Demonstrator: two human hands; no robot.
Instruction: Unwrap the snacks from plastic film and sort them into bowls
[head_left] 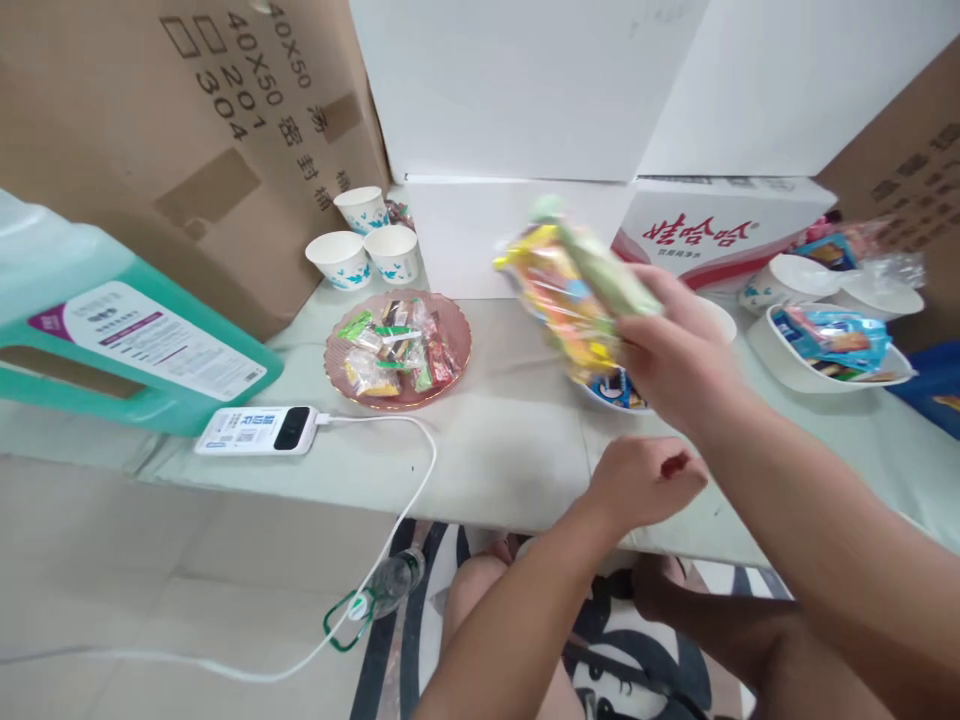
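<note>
My right hand (679, 350) is closed around two snack packets held above the table: a yellow packet (559, 295) with a colourful print and a pale green packet (611, 275). Both are blurred by motion. Beneath them, partly hidden by the hand, is a white bowl (596, 400) with blue snack packets (622, 388) in it. My left hand (645, 480) is curled into a loose fist over the table's front edge, and nothing shows between its fingers. Left of the packets, a pink scalloped plate (334, 365) bears several wrapped sweets (401, 345).
Paper cups (341, 262) stand behind the plate. A jug of green liquid (150, 320) and a white power bank (255, 430) with a cable are at left. At right, another white bowl (787, 368) holds snacks. Boxes (517, 90) line the back. A plastic bottle (397, 580) lies on the floor.
</note>
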